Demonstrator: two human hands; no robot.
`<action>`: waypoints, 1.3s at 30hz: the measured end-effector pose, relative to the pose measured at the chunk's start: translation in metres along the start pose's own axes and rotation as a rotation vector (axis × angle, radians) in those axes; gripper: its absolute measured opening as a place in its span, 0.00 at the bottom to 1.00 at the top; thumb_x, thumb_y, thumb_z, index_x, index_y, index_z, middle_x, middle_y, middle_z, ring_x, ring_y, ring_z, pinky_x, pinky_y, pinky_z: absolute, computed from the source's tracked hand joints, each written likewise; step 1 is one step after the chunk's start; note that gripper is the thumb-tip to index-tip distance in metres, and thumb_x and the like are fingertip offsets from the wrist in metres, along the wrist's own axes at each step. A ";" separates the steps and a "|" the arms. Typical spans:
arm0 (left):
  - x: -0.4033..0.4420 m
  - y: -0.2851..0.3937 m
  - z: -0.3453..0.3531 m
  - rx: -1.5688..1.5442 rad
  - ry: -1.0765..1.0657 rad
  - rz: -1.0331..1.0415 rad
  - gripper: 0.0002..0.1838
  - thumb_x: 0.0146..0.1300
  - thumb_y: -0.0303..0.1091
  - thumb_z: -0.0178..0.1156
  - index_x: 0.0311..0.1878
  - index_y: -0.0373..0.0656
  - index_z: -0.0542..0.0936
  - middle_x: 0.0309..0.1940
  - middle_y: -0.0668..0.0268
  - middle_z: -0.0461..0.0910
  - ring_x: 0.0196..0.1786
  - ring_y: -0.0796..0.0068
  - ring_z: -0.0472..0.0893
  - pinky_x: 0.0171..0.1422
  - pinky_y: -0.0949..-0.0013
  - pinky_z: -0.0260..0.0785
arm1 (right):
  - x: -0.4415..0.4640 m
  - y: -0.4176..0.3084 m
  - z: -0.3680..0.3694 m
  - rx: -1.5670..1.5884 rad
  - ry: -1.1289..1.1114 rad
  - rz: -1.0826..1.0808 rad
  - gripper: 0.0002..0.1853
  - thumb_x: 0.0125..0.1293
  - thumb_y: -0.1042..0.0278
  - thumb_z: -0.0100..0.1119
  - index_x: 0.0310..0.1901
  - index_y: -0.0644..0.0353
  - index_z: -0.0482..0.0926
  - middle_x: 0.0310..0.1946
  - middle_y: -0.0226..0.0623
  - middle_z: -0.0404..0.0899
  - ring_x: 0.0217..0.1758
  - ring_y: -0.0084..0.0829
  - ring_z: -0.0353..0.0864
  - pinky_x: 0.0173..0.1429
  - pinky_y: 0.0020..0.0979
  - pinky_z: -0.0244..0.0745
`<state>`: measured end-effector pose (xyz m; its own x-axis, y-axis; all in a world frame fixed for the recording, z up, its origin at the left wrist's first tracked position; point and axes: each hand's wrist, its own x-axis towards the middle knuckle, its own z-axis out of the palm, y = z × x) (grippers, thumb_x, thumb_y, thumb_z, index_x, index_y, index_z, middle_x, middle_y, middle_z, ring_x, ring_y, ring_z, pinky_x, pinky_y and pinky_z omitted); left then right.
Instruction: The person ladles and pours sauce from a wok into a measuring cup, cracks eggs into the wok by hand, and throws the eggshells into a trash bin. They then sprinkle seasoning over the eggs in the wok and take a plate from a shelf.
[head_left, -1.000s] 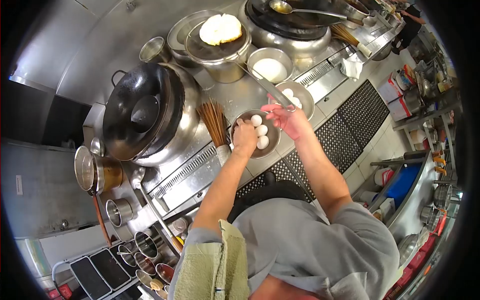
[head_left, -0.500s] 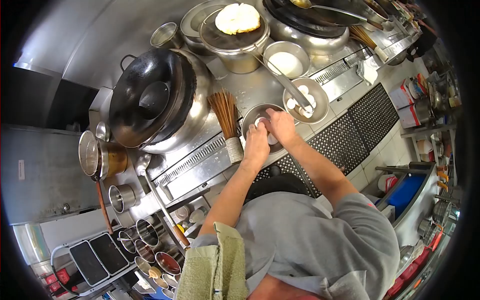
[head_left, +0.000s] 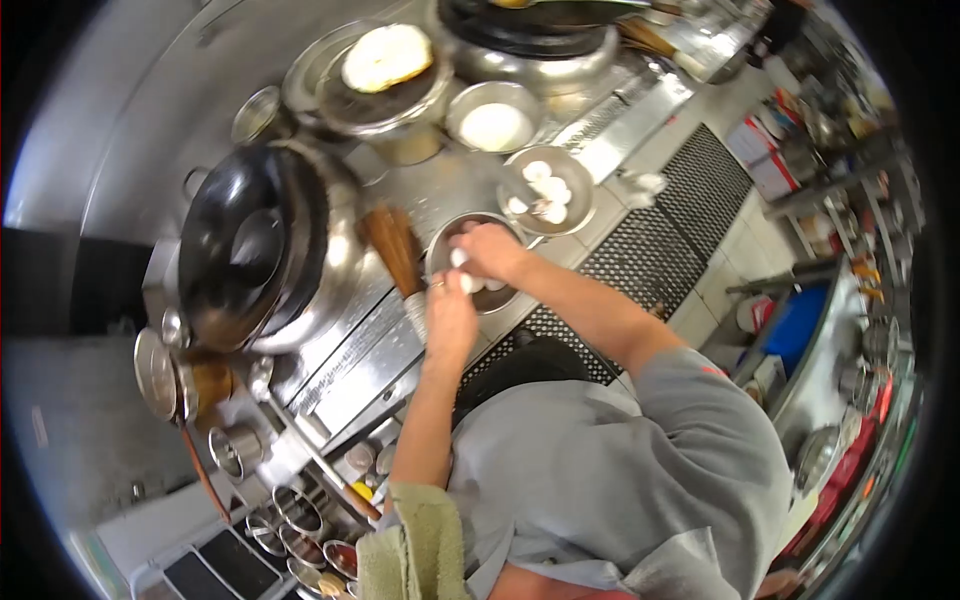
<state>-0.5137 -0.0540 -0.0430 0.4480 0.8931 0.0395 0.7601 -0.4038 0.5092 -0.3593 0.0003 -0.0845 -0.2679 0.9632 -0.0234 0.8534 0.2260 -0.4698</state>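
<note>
Over a steel bowl (head_left: 437, 252), my left hand (head_left: 452, 325) has its fingers closed at a white egg (head_left: 459, 258). My right hand (head_left: 492, 252) reaches in from the other side, fingers curled against the same egg; blur hides the exact contact. More white eggs (head_left: 480, 286) lie in the bowl beneath, partly covered by my hands. Just beyond, a second steel bowl (head_left: 583, 212) holds several white eggs (head_left: 551, 188) and a blurred metal utensil (head_left: 518, 188). A bamboo brush (head_left: 394, 240) lies close to my left hand.
A large black wok (head_left: 240, 245) sits on the left burner. Behind the bowls, a lidded pot (head_left: 405, 140) bears a pale round food piece (head_left: 387, 58). A bowl of white contents (head_left: 495, 127) stands beside it. Black perforated mats (head_left: 655, 255) cover the floor at right.
The whole view has shifted, so the counter items appear further left and the picture is blurrier. My hands remain over the same bowl, slightly more apart, with more eggs showing beneath.
</note>
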 end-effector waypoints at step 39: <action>-0.040 -0.072 -0.103 -2.151 0.186 -0.418 0.16 0.74 0.44 0.47 0.56 0.45 0.71 0.42 0.61 0.77 0.34 0.76 0.72 0.37 0.73 0.64 | -0.018 -0.137 -0.013 1.435 0.282 -0.022 0.23 0.67 0.70 0.60 0.62 0.59 0.68 0.42 0.32 0.77 0.38 0.21 0.76 0.39 0.23 0.74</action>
<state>-0.6346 -0.0398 0.0072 0.3070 0.9022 -0.3030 -0.8130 0.4141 0.4094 -0.4656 -0.0466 -0.0078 -0.0362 0.9956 0.0863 -0.3636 0.0673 -0.9291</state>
